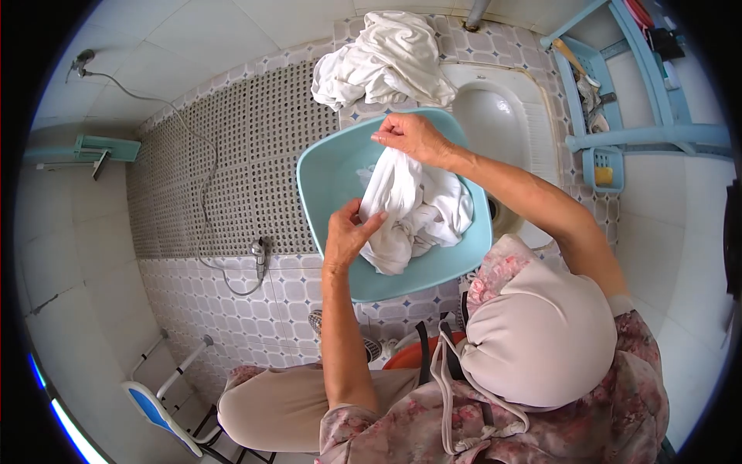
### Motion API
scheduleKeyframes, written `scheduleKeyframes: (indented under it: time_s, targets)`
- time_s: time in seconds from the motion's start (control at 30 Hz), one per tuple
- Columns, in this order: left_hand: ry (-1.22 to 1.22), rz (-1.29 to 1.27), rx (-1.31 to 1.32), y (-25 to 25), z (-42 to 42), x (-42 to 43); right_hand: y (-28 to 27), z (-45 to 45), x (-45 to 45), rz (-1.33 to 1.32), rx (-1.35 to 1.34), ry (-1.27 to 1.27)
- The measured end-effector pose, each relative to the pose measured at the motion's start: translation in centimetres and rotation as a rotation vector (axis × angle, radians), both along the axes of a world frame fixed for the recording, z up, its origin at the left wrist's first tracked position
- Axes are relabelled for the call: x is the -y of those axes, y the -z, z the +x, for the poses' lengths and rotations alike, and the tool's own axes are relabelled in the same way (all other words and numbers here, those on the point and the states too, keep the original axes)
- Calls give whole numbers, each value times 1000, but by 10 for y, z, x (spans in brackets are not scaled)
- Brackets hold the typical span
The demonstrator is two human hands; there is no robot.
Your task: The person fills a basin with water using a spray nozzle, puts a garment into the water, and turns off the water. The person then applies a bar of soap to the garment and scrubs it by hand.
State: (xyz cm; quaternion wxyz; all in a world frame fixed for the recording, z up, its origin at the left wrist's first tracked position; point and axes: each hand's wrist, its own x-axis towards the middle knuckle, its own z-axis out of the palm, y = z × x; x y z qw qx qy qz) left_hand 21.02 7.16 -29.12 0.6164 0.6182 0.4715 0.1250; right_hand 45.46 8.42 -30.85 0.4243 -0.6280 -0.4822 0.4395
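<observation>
A wet white cloth (410, 205) lies bunched in a light-blue basin (328, 166), its upper end lifted. At the basin's far side my right hand (413, 138) pinches that raised end. My left hand (352, 233) is at the basin's left part, thumb and fingers curled round the cloth's left edge. A little water shows in the basin beside the cloth. Behind the basin, a heap of white cloth (386, 58) rests on the tiled floor.
A squat toilet (495, 116) adjoins the basin on the right. Perforated grey matting (255, 155) covers the floor at left, with a shower hose (205, 185) across it. A blue shelf rack (657, 138) stands right; a folding chair (158, 410) is lower left.
</observation>
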Motion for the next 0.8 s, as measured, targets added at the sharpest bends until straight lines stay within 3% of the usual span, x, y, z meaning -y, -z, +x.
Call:
scheduleKeyframes:
  time_s: [0.1,0.3,0.4,0.53,0.67,0.8]
  targets:
    - [-102,62,52,-1,12,1,3,0,-8,-35,-11,-48]
    - [-4,-17,-55,17,-9,-13,-12,1,-17,-111,153,-146]
    - [-88,202,85,21,-1,-8,-28,3,-18,-163,285,-207]
    - [-196,767,49,1,14,-2,-40,-8,-20,-148,315,-231]
    - [-186,353,155,-8,30,7,-34,-27,-24,-54,308,-222]
    - [-176,522,-33,-1,43,11,-44,-36,-17,-16,266,-231]
